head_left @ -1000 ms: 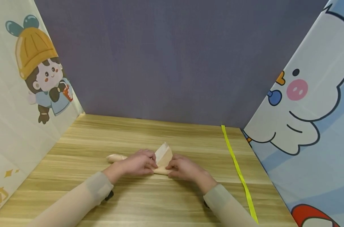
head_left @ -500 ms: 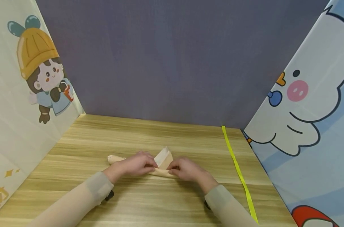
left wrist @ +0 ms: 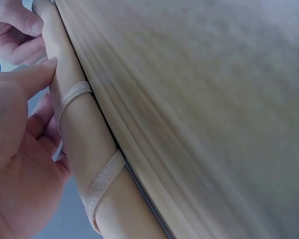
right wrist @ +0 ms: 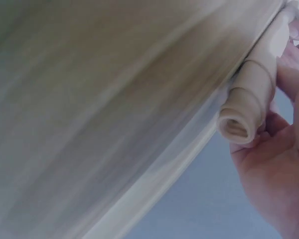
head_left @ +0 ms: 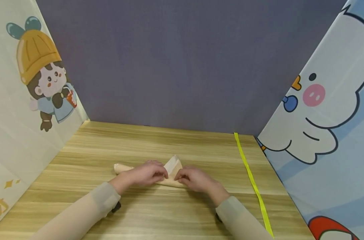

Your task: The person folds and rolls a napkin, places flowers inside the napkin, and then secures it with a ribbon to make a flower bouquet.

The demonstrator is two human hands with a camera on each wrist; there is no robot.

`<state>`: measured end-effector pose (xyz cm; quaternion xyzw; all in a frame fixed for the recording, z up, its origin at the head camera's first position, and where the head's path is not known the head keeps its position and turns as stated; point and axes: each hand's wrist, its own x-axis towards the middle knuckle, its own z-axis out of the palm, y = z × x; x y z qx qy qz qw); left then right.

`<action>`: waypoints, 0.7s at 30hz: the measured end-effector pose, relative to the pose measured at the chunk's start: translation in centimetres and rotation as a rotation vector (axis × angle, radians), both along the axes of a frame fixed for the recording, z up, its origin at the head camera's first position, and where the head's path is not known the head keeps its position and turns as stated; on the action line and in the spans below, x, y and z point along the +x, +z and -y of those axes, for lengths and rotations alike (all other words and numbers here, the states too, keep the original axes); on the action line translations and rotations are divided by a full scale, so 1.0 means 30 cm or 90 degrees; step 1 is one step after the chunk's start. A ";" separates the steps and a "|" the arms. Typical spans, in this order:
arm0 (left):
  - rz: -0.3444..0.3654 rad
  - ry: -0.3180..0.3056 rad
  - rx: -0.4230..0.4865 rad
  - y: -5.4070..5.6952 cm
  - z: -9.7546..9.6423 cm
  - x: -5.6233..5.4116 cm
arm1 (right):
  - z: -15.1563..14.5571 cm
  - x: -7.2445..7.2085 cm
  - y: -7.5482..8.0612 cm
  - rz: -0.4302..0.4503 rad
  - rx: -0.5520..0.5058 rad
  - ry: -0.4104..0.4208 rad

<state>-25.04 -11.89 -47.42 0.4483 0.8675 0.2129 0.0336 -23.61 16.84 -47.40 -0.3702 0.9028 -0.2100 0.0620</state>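
A beige cloth (head_left: 170, 182), rolled into a long narrow tube, lies crosswise on the wooden table. From its middle a pale triangular flap (head_left: 172, 165) sticks out on the far side, between my hands. My left hand (head_left: 147, 172) holds the roll left of the flap, with thumb and fingers on opposite sides of it. Just right of the flap, my right hand (head_left: 195, 180) pinches the roll. Stitched edges wrap slantwise around the tube (left wrist: 92, 149) in the left wrist view. In the right wrist view the roll's hollow spiral end (right wrist: 236, 128) shows beside the right palm.
A yellow strip (head_left: 251, 178) runs from front to back on the right of the wooden table (head_left: 169, 216). A dark grey panel (head_left: 169, 66) rises behind, with printed cartoon panels on the left and right.
The flap has come down a little towards the person and shows less length. The roll's right part has come nearer, and the right fingers have shifted slightly left along it.
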 end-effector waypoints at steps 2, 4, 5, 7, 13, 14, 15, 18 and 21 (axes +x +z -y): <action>-0.007 0.000 -0.008 0.002 0.000 0.000 | -0.004 0.003 -0.001 0.000 0.005 -0.007; -0.010 0.002 -0.020 0.004 0.000 0.003 | -0.009 0.007 -0.002 0.005 0.009 -0.014; -0.013 0.000 -0.024 0.006 0.000 0.004 | -0.010 0.010 -0.002 0.008 0.009 -0.015; -0.017 -0.005 -0.029 0.011 0.002 0.008 | -0.013 0.013 -0.002 0.009 0.008 -0.015; -0.025 -0.018 -0.012 0.014 0.000 0.011 | -0.014 0.008 -0.003 -0.026 0.003 0.014; -0.028 -0.019 -0.008 0.012 -0.001 0.009 | -0.013 0.007 0.000 -0.030 0.003 0.019; -0.030 -0.016 -0.009 0.010 -0.003 0.005 | -0.011 0.006 0.003 -0.031 0.003 0.019; -0.026 -0.012 -0.006 0.007 -0.005 -0.005 | -0.009 0.004 0.013 -0.019 -0.001 0.017; -0.010 -0.020 0.007 0.008 -0.005 -0.013 | -0.010 0.001 0.014 0.001 -0.011 0.001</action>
